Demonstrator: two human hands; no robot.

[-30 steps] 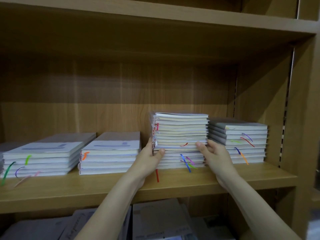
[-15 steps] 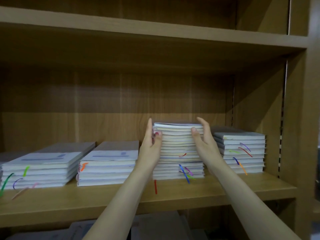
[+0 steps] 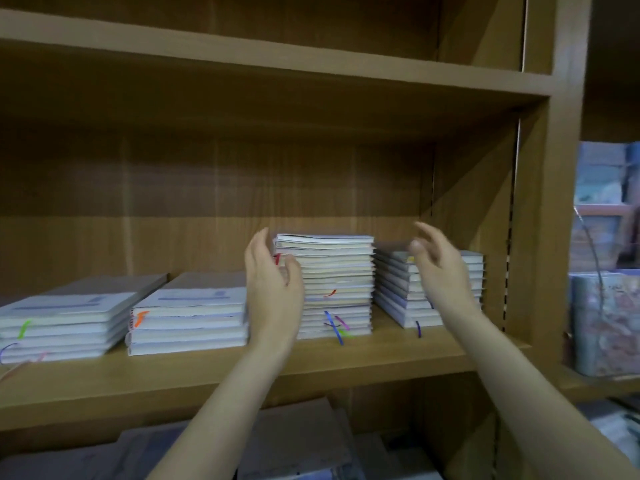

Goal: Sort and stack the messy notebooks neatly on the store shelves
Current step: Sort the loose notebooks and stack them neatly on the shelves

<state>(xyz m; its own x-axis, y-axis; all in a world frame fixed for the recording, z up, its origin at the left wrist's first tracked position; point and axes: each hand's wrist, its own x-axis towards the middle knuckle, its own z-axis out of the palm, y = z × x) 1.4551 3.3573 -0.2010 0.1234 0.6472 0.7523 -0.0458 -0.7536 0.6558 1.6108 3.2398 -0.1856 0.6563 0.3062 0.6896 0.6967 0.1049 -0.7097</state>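
Observation:
Several stacks of pale notebooks with coloured ribbon markers stand on the wooden shelf (image 3: pixel 381 355). The tallest stack (image 3: pixel 337 285) is in the middle. My left hand (image 3: pixel 273 289) is at its left side, fingers straight and upright, thumb near the stack's front corner; whether it touches is unclear. My right hand (image 3: pixel 438 268) hovers off the stack's right side, fingers relaxed, in front of the right-hand stack (image 3: pixel 398 296) and partly hiding it. Two lower stacks (image 3: pixel 188 320) (image 3: pixel 65 323) lie to the left.
The shelf board above (image 3: pixel 277 60) leaves tall headroom over the stacks. The bookcase side wall (image 3: pixel 540 237) closes the shelf on the right. More notebooks (image 3: pixel 294 441) lie loosely on the shelf below. Patterned goods (image 3: pixel 606 320) fill the neighbouring unit at right.
Both hands slid up the sides of the tallest stack, then came away. My right hand has moved right and off the stack. The view has swung to the right.

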